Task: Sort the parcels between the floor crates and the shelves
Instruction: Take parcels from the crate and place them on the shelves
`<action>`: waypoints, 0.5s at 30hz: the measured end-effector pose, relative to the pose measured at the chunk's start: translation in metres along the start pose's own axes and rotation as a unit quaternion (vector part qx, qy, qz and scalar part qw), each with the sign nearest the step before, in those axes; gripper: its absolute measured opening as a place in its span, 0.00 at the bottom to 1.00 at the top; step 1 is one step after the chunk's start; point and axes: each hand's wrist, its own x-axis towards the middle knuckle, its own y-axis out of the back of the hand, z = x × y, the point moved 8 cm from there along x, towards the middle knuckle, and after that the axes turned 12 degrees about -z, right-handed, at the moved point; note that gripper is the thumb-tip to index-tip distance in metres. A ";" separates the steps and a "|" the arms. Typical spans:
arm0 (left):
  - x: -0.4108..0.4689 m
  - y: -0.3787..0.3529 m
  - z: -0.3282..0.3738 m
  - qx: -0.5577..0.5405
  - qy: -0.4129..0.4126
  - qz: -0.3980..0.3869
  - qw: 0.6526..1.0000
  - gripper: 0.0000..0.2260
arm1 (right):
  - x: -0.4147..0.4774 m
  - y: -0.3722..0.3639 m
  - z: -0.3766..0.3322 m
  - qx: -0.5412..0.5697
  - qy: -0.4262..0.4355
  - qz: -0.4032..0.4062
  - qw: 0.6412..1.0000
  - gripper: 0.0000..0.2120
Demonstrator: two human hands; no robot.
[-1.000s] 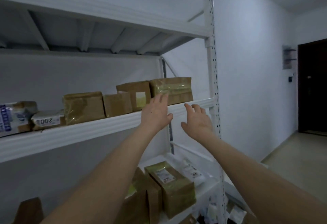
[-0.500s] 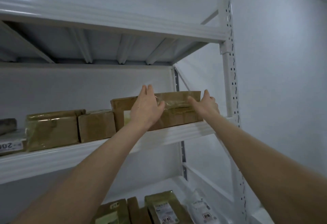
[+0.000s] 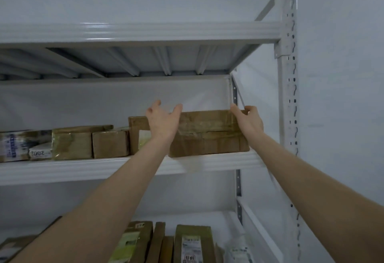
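mid-sort by the look of it: gripping taped parcel at right end of middle shelf, right hand curled over its top corner, left hand spread, unclenched, against its front; other parcels shelved alongside, floor crates out of view.

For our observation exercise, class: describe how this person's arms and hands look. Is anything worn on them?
Nothing worn shows. The left forearm and right forearm are bare to the frame's edge, with no sleeve in view. The left hand and right hand have no gloves, and no watch, bracelet or ring is visible.
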 end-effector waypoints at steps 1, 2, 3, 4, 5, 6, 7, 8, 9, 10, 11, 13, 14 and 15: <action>-0.001 0.001 -0.002 -0.003 0.026 0.004 1.000 0.32 | -0.002 0.006 -0.001 0.001 -0.005 0.012 1.000 0.34; -0.002 0.002 -0.005 -0.007 0.054 0.000 0.998 0.33 | -0.005 0.012 -0.001 0.002 -0.011 0.024 1.000 0.33; -0.004 0.001 -0.007 -0.010 0.082 -0.010 0.997 0.34 | -0.008 0.017 -0.001 0.002 -0.018 0.034 0.999 0.31; -0.005 0.000 -0.010 -0.012 0.104 -0.023 0.994 0.34 | -0.011 0.021 -0.001 0.002 -0.024 0.040 0.999 0.29; -0.007 -0.001 -0.011 -0.014 0.116 -0.040 0.992 0.32 | -0.015 0.023 0.001 0.001 -0.029 0.043 0.999 0.28; -0.008 -0.001 -0.013 -0.022 0.120 -0.056 0.991 0.30 | -0.019 0.024 0.001 0.001 -0.032 0.042 0.999 0.28; -0.010 -0.002 -0.014 -0.040 0.121 -0.071 0.989 0.28 | -0.024 0.024 0.000 0.007 -0.031 0.039 0.999 0.28; -0.012 -0.002 -0.017 -0.070 0.123 -0.086 0.986 0.29 | -0.030 0.024 -0.001 0.020 -0.030 0.036 0.999 0.28; -0.015 -0.003 -0.020 -0.107 0.127 -0.099 0.981 0.31 | -0.035 0.025 -0.003 0.038 -0.029 0.032 0.998 0.28; -0.019 -0.003 -0.023 -0.140 0.134 -0.112 0.975 0.34 | -0.041 0.025 -0.004 0.055 -0.028 0.028 0.998 0.28; -0.024 -0.004 -0.025 -0.162 0.140 -0.123 0.969 0.38 | -0.048 0.025 -0.004 0.071 -0.026 0.021 0.997 0.26; -0.037 -0.005 -0.026 -0.176 0.147 -0.144 0.963 0.42 | -0.061 0.024 -0.003 0.105 -0.026 -0.006 0.994 0.14; -0.043 -0.005 -0.026 -0.176 0.141 -0.154 0.962 0.42 | -0.067 0.023 -0.002 0.124 -0.032 -0.024 0.992 0.09; -0.047 -0.005 -0.025 -0.175 0.128 -0.168 0.962 0.41 | -0.072 0.022 0.000 0.137 -0.039 -0.046 0.989 0.07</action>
